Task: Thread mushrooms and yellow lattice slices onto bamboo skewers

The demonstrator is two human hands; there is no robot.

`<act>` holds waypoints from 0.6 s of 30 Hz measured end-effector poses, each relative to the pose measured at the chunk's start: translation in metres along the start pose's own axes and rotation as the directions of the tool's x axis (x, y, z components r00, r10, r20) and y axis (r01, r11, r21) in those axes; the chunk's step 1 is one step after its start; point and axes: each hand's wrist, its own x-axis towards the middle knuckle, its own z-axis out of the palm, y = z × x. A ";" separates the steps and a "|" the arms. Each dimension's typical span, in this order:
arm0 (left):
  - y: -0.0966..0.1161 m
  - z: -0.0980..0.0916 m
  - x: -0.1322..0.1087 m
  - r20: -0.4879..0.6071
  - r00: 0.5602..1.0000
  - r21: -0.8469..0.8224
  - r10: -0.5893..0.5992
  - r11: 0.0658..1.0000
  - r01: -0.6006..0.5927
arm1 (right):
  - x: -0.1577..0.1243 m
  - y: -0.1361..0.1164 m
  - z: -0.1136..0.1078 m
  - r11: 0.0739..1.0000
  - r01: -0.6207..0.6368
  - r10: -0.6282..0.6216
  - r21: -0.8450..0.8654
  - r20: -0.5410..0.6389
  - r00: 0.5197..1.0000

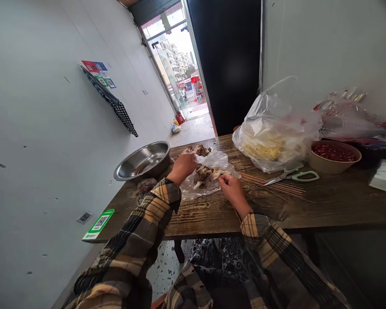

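Observation:
A clear plastic bag lies open on the wooden table in front of me, with brownish mushrooms inside it. My left hand is closed on the bag's left edge and lifts it a little. At the bag's right side my right hand pinches a pale mushroom piece; its fingertips are partly hidden. More mushrooms lie just behind the bag. Thin wooden skewers are spread to the right, and one stick shows below my right wrist.
Scissors with green handles lie across the skewers. A steel basin stands at the left, with a crumpled dark cloth-like bundle before it. Right of centre are a large bag with yellow food and a bowl of red contents.

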 end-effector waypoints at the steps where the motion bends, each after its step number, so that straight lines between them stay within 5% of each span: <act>1: 0.002 0.000 0.000 0.012 0.999 -0.072 -0.039 0.997 0.040 | 0.000 0.000 0.000 1.000 0.002 -0.002 -0.003 0.005 1.000; 4: 0.018 0.002 -0.002 0.057 0.990 -0.418 -0.130 0.897 0.142 | 0.000 -0.001 0.000 1.000 0.008 -0.007 -0.017 0.025 1.000; 6: 0.035 0.005 -0.004 0.123 0.977 -0.642 -0.175 0.736 0.213 | 0.000 -0.001 0.000 1.000 0.010 -0.009 -0.028 0.038 0.999; 9: 0.054 0.012 -0.007 0.217 0.963 -0.775 -0.160 0.571 0.269 | 0.000 -0.001 0.000 0.999 0.010 -0.008 -0.040 0.051 0.999; 13: 0.053 0.019 -0.009 0.216 0.966 -0.698 -0.140 0.670 0.253 | 0.000 0.000 0.000 0.999 0.007 -0.005 -0.043 0.045 0.999; 18: 0.018 0.009 -0.004 0.098 0.995 -0.473 -0.011 0.879 0.056 | 0.000 0.001 0.001 1.000 0.000 0.001 -0.027 0.045 0.999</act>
